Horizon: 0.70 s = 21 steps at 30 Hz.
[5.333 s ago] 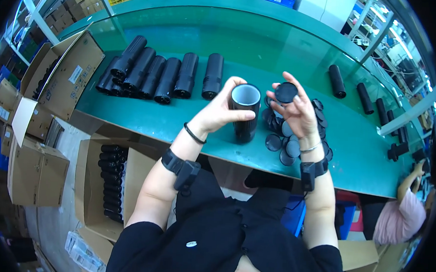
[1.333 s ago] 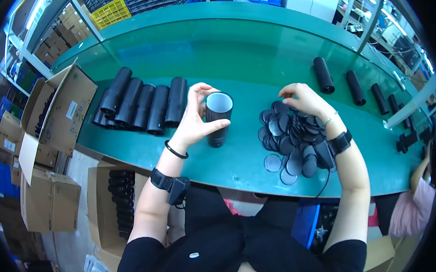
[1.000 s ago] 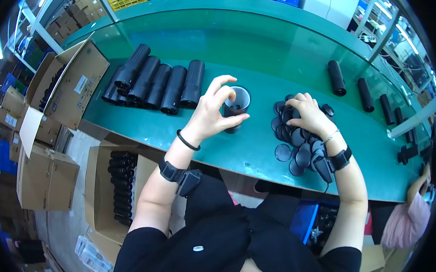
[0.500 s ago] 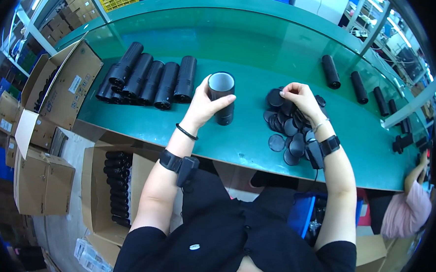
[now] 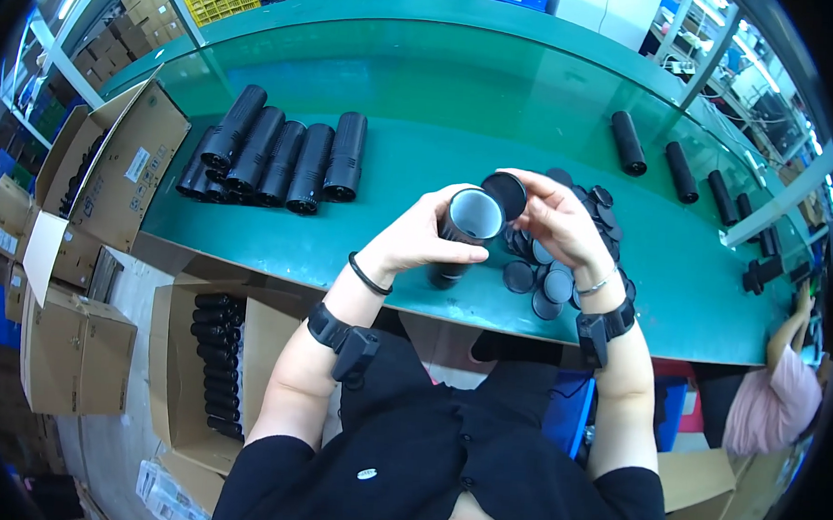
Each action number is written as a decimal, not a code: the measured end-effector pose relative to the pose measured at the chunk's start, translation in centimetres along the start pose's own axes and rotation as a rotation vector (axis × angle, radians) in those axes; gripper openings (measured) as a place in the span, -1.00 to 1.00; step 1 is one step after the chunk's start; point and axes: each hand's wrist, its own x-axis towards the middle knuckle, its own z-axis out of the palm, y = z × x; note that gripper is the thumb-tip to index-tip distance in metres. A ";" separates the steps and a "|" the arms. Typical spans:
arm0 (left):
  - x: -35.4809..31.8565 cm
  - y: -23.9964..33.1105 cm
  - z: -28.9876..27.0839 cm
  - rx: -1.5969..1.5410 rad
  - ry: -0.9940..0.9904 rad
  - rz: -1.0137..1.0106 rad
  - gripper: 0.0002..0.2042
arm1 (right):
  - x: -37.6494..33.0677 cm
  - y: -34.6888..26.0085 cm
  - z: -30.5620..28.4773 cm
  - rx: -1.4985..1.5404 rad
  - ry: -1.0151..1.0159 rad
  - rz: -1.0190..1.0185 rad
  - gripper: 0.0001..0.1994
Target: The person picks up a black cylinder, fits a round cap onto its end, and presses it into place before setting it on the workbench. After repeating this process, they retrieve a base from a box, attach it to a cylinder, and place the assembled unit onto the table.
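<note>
My left hand (image 5: 424,232) is wrapped round a black tube (image 5: 457,232), whose open mouth with a pale inside faces up toward me. In my right hand (image 5: 560,219) a round black cap (image 5: 505,195) is pinched at its edge, tilted beside the tube's rim. The cap and the rim overlap in view; I cannot tell whether they touch. Under and behind my right hand lies a heap of black round caps (image 5: 557,286). To the left, several black tubes (image 5: 280,163) are stacked on the green table (image 5: 413,147).
An open carton (image 5: 129,165) stands at the table's left end. Below it, another carton (image 5: 173,379) holds rows of black tubes. More black tubes (image 5: 629,144) lie along the right. A person in a pink shirt (image 5: 774,411) is at the far right. A blue bin (image 5: 569,409) sits under the table.
My right hand has lifted a cap from the heap and brought it left to the tube's mouth. My left hand has moved the tube right and nearer to me.
</note>
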 end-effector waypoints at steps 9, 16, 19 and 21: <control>0.3 -1.6 1.0 0.213 0.060 0.212 -0.35 | 0.0 0.7 -0.7 -0.130 -0.137 -0.103 -0.25; 0.5 -0.6 1.9 0.507 0.233 0.232 -0.39 | -1.4 -2.3 0.6 -0.556 0.013 -0.217 -0.29; 0.8 -1.2 2.8 0.553 0.293 0.259 -0.38 | -1.7 -3.9 2.4 -0.911 -0.014 -0.317 -0.28; 1.0 -1.1 3.3 0.641 0.264 0.201 -0.34 | -1.9 -4.5 3.2 -1.057 -0.041 -0.344 -0.26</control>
